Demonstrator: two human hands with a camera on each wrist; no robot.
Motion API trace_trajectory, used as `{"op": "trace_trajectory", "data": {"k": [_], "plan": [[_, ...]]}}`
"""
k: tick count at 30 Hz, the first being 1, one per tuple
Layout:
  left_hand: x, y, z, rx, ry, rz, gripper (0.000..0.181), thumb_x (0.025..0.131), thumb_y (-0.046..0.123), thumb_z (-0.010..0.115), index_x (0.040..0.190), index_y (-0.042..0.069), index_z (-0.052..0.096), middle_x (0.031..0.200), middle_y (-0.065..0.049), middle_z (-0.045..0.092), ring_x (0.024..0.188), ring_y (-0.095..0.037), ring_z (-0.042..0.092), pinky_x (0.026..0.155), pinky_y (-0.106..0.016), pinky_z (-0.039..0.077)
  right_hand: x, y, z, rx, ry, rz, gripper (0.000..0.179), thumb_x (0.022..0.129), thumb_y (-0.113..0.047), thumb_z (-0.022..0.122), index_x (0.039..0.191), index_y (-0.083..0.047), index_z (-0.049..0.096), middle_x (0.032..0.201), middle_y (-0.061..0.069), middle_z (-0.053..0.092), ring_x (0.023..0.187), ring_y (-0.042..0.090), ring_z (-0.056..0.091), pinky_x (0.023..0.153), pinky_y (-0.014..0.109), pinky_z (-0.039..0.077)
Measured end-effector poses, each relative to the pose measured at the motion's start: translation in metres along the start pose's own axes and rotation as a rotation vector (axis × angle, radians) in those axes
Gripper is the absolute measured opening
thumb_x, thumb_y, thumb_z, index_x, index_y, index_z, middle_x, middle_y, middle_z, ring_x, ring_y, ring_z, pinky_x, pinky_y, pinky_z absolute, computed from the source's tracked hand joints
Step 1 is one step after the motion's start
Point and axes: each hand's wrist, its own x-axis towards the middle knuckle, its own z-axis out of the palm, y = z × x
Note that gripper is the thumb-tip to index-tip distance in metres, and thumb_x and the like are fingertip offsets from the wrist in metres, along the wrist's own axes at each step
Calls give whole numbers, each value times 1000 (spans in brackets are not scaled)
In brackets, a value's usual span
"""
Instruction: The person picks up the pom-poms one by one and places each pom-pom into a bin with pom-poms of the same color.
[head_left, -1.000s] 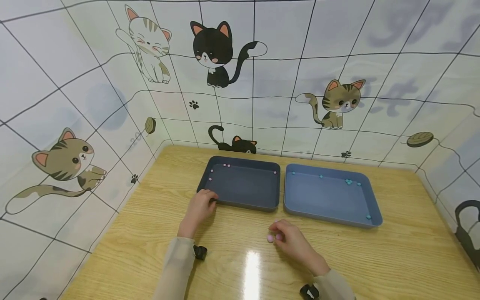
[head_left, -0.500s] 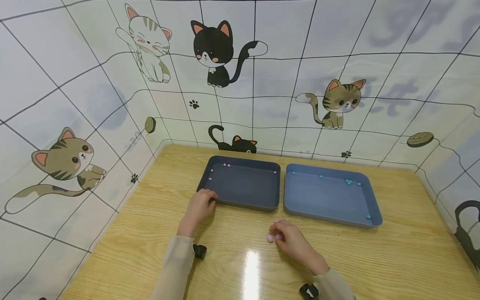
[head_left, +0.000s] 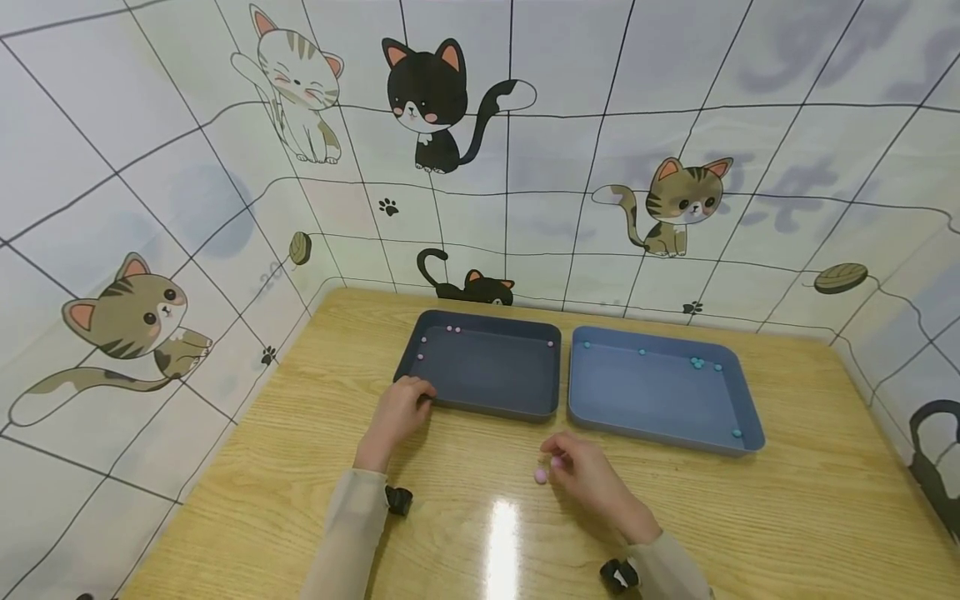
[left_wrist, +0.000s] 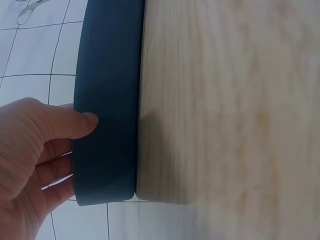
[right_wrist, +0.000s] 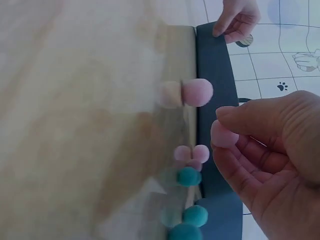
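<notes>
My right hand [head_left: 588, 477] pinches a small pink ball [right_wrist: 223, 134] between thumb and fingertips, close above the table. Another pink ball [head_left: 540, 476] lies on the wood just left of those fingers. The right wrist view also shows two smaller-looking pink balls [right_wrist: 201, 153] and several teal balls [right_wrist: 195, 215] on the table, which the right hand hides in the head view. At its near left corner, the dark tray [head_left: 495, 410] is held by my left hand [head_left: 397, 410]. The left thumb lies on the outside of its wall [left_wrist: 107, 125], with the other fingers behind it.
Several pink balls [head_left: 453, 329] lie inside the dark tray. Beside it on the right stands a blue tray [head_left: 652, 402] with several teal balls [head_left: 697, 363]. Behind the table [head_left: 300, 467] rises a cat-printed wall covering [head_left: 555, 225].
The right hand has risen slightly and shifted away from me, carrying the pink ball with it off its earlier spot. The left hand keeps its place on the dark tray.
</notes>
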Motion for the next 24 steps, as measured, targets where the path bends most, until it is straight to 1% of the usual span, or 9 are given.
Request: {"op": "trace_trajectory", "data": {"k": [6,13,18,24], "plan": [[0,-1,-1,0,-9,-7,10,76,-3,71,83,5,70,84,-7,68,83,-24,62,73,-37,52,8,2,-4,43,20,-59,24,71,19,65,92,6,62,86,13,61,75,22,61,64,28,54],[1,-4,0,-13,-5,12,10,76,-3,71,82,5,70,83,-7,68,83,-25,62,74,-37,52,22,2,-9,23,63,-130,24,72,20,65,91,5,62,83,14,61,75,24,62,63,30,55],[2,-6,2,-12,-1,11,10,76,-3,71,82,5,70,82,-6,67,82,-24,62,73,-37,52,32,0,-10,21,95,-146,23,74,18,66,91,3,63,86,13,62,76,23,62,64,30,55],[1,-7,2,-10,2,9,10,77,-2,72,82,6,70,83,-6,67,83,-24,62,73,-37,52,43,-2,-10,36,119,-150,21,74,17,67,91,5,63,86,14,62,74,22,61,65,28,54]]}}
